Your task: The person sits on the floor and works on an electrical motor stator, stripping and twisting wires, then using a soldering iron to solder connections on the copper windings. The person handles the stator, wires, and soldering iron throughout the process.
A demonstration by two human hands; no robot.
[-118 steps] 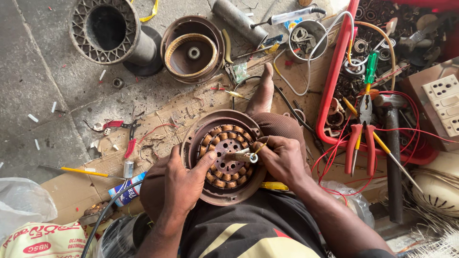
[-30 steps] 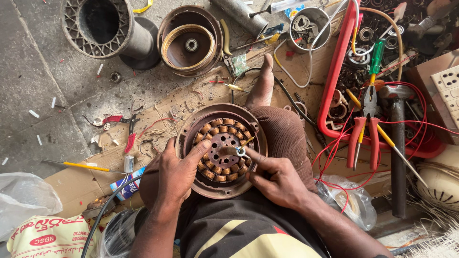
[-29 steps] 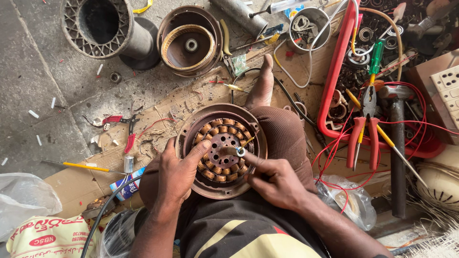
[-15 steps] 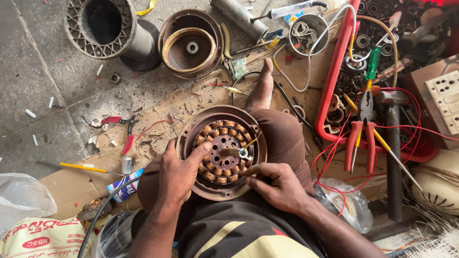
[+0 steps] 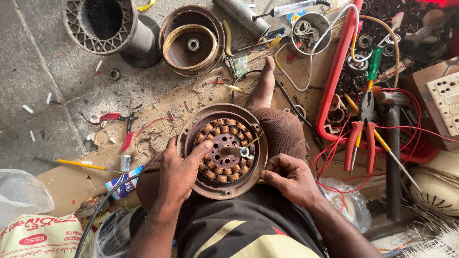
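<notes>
A round ceiling-fan motor [image 5: 191,138] rests on my lap, its ring of copper coils [image 5: 216,168] around a central shaft [image 5: 234,150] facing up. A thin yellow lead [image 5: 253,141] sticks out of the coils at the right. My left hand [image 5: 178,173] grips the motor's left rim, fingers spread over the coils. My right hand [image 5: 292,179] is curled against the lower right rim, fingertips touching the edge. My knee and bare foot [image 5: 264,86] extend beyond the motor.
Red-handled pliers [image 5: 361,138], a hammer [image 5: 393,157] and a red basket [image 5: 334,95] of parts lie to the right. Behind are a second motor cover [image 5: 191,45] and a grey ribbed housing [image 5: 103,21]. Small red cutters [image 5: 126,129] and a yellow screwdriver [image 5: 71,163] lie left.
My right hand has drawn back from the centre of the coils to the motor's lower right rim. The left hand keeps its hold on the left side.
</notes>
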